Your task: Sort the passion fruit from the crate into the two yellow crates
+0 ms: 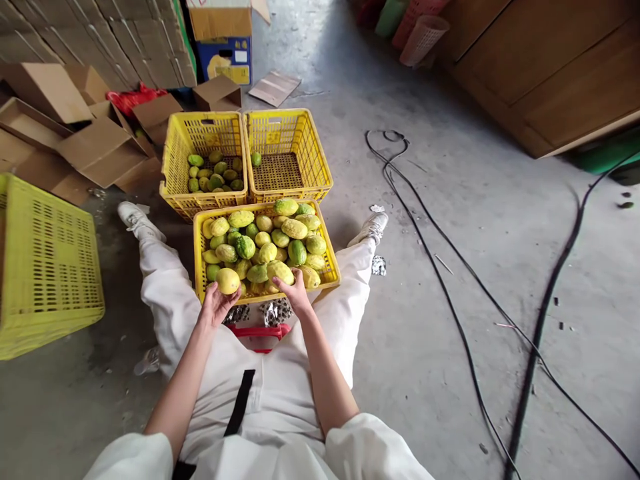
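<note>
Left hand (216, 305): cupping a yellow-green fruit (228, 281) from below, grip curled round its lower half, at the near-left corner of the front crate (327, 257).
Right hand (296, 295): resting on a larger fruit (281, 272) at the crate's near edge, grip spread over its top, not clearly closing on it.
Front crate: sitting on the floor between the spread legs, heaped above the rim with green and yellow fruit.
Left rear crate (176, 160): standing at 11 o'clock of the front crate, holding a shallow layer of smaller green fruit.
Right rear crate (314, 150): touching it at 12 o'clock, holding a single fruit (256, 159) near the back-left corner.
Handling: probably firm, smooth-skinned and light enough for one palm; likely rolling off the heap easily; bruising possible under a hard squeeze.
Where to hold: around the widest middle, palm beneath, thumb over the top.
Surroundings: spare yellow crate (47, 267) lying at 9 o'clock; cardboard boxes (100, 150) piled at 10 o'clock; black cables (450, 280) trailing across the concrete floor at 3 o'clock.
</note>
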A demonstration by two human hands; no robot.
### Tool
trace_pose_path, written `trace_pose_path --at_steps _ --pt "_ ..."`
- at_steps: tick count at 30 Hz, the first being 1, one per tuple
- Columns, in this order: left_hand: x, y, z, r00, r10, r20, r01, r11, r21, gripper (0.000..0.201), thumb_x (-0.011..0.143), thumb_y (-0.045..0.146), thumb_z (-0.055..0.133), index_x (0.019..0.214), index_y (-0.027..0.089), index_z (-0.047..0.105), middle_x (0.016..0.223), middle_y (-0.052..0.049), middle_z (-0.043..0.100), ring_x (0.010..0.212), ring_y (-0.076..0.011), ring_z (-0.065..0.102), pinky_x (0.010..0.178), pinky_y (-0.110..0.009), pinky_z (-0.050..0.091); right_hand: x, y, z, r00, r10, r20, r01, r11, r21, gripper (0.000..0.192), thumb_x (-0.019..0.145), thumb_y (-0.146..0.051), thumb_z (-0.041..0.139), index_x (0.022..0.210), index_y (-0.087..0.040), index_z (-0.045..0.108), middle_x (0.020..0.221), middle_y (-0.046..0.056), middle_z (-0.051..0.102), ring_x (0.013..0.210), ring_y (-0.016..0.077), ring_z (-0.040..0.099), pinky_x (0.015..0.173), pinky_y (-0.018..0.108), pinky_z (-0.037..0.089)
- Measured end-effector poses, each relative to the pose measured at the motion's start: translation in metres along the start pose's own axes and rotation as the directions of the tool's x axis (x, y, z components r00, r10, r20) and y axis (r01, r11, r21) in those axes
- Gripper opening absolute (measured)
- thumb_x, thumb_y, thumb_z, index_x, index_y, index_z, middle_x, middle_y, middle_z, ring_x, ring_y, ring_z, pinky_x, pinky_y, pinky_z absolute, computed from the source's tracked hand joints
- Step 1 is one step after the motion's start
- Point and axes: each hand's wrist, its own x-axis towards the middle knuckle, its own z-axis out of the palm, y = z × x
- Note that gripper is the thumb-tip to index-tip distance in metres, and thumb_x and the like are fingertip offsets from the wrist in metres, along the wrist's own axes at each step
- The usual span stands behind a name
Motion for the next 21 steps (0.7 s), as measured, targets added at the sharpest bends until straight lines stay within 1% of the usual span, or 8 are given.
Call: trace_pose_path --at_steps 2,4,6,8,11,14,18,21 --pt "-0.001 -0.001 0.002 1.0 -0.021 -0.013 0.021 1.0 0.011 0.044 0.083 0.029 0.061 0.125 0.015 0.058 0.105 -0.013 0.072 0.097 -0.0236 0.071 0.079 -0.033 0.062 -0.001 -0.002 -0.003 0.999 -0.048 0.016 0.049 0.995 -0.086 0.071 0.052 -0.044 0.09 0.108 -0.022 0.051 0.107 0.006 0.064 0.101 0.0244 0.064 0.091 0.04 0.056" --pt "-0.002 -0.002 0.003 0.999 -0.02 -0.027 0.021 1.0 0.021 0.044 0.083 0.026 0.059 0.125 0.015 0.058 0.103 -0.012 0.073 0.092 -0.0225 0.072 0.077 -0.033 0.062 -0.003 -0.004 -0.004 0.997 -0.06 0.053 0.065 0.993 -0.1 0.071 0.053 -0.043 0.089 0.112 -0.021 0.054 0.106 0.006 0.067 0.101 0.0242 0.064 0.093 0.041 0.055" --pt "-0.003 -0.002 0.003 0.999 -0.011 -0.045 0.013 0.999 0.044 0.044 0.082 0.025 0.06 0.125 0.015 0.058 0.1 -0.012 0.073 0.088 -0.0224 0.072 0.076 -0.034 0.062 -0.004 -0.005 -0.002 0.995 -0.055 0.088 0.061 0.996 -0.07 0.071 0.054 -0.041 0.089 0.114 -0.02 0.057 0.104 0.006 0.069 0.1 0.0244 0.065 0.094 0.041 0.054" --pt "-0.003 -0.003 0.002 0.998 -0.006 -0.061 0.01 0.998 0.069 0.045 0.08 0.024 0.061 0.125 0.016 0.058 0.098 -0.011 0.074 0.088 -0.0238 0.072 0.078 -0.037 0.062 -0.005 -0.003 0.002 0.993 -0.058 0.101 0.061 0.998 -0.027 0.07 0.054 -0.04 0.09 0.113 -0.019 0.058 0.103 0.007 0.07 0.099 0.0247 0.066 0.095 0.041 0.054" --pt "-0.002 -0.004 -0.001 0.998 0.006 -0.058 -0.002 0.998 0.068 0.044 0.081 0.024 0.061 0.124 0.015 0.058 0.1 -0.012 0.074 0.096 -0.0252 0.071 0.083 -0.038 0.062 -0.006 0.001 0.008 0.992 -0.08 0.093 0.076 0.996 0.045 0.069 0.054 -0.04 0.09 0.111 -0.019 0.059 0.106 0.008 0.071 0.1 0.0243 0.066 0.095 0.04 0.054" --pt "0.0 -0.006 -0.002 0.999 0.036 -0.039 -0.034 0.998 0.057 0.044 0.082 0.022 0.061 0.125 0.018 0.058 0.109 -0.011 0.073 0.106 -0.0238 0.069 0.089 -0.035 0.061 -0.009 -0.001 0.011 0.99 -0.078 0.119 0.063 0.989 0.13 0.068 0.055 -0.04 0.09 0.112 -0.019 0.059 0.106 0.007 0.071 0.099 0.0234 0.067 0.096 0.04 0.054" --pt "0.0 -0.007 -0.003 0.997 0.068 -0.026 -0.067 0.997 0.047 0.047 0.081 0.022 0.064 0.128 0.019 0.057 0.121 -0.012 0.07 0.116 -0.0238 0.066 0.091 -0.032 0.061 -0.018 -0.015 0.014 0.979 -0.073 0.19 0.035 0.98 0.195 0.063 0.055 -0.035 0.09 0.109 -0.02 0.061 0.105 0.006 0.072 0.101 0.0227 0.068 0.099 0.038 0.052" --pt "0.0 -0.007 -0.005 0.998 0.061 -0.022 -0.06 0.998 0.034 0.046 0.082 0.022 0.064 0.128 0.019 0.058 0.121 -0.013 0.07 0.115 -0.0241 0.067 0.088 -0.031 0.062 -0.026 -0.029 0.015 0.974 -0.068 0.215 0.022 0.977 0.21 0.06 0.056 -0.034 0.088 0.109 -0.021 0.062 0.104 0.005 0.073 0.103 0.0232 0.067 0.098 0.037 0.052"
